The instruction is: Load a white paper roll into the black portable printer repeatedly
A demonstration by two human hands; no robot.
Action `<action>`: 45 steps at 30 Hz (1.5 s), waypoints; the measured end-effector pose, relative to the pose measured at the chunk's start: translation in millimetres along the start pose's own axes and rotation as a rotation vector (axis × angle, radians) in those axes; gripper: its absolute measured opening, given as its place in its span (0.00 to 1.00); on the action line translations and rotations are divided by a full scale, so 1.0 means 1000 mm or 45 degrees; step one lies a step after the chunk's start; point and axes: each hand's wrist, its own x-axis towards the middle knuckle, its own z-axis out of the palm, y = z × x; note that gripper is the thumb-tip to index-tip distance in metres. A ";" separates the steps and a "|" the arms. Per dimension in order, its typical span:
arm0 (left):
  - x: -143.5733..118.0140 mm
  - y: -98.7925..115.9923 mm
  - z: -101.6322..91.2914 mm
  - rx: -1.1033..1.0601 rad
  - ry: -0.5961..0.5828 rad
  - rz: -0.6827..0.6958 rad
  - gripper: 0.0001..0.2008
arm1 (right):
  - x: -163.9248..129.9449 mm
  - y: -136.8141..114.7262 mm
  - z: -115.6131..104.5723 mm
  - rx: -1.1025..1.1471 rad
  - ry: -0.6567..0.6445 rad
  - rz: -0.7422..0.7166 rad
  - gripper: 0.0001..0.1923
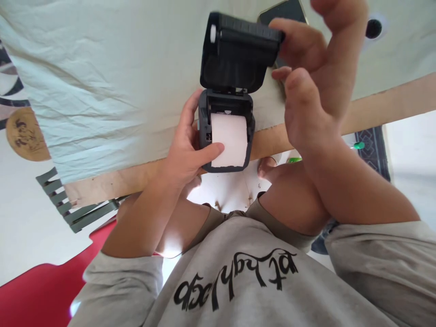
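Observation:
A small black portable label printer (pixel 202 116) is held with its lid (pixel 235 59) swung up. My left hand (pixel 187 147) grips the body from the left, the thumb resting on the white paper roll (pixel 231 136) inside it. The roll sits in the printer's bay, its loose end reaching the front rim. My right hand (pixel 316 77) is at the lid's right end, with a fingertip touching or very close to the corner. Its thumb and fingers are spread apart, and nothing shows between them.
Behind the right hand, a dark phone (pixel 289 11) lies on the table's pale green cloth (pixel 102 68). A black round object (pixel 374 28) is to the right. The table's wooden edge (pixel 112 181) runs below the printer. A red chair (pixel 51 286) stands at lower left.

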 end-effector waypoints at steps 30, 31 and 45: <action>0.005 -0.005 0.005 -0.164 -0.049 0.062 0.23 | -0.013 0.032 0.013 -0.194 -0.280 -0.169 0.38; 0.005 -0.005 0.006 -0.183 -0.044 0.075 0.23 | -0.013 0.032 0.013 -0.188 -0.276 -0.175 0.38; 0.010 -0.008 0.007 -0.237 0.118 -0.028 0.19 | -0.011 0.018 0.012 -0.231 -0.373 -0.416 0.38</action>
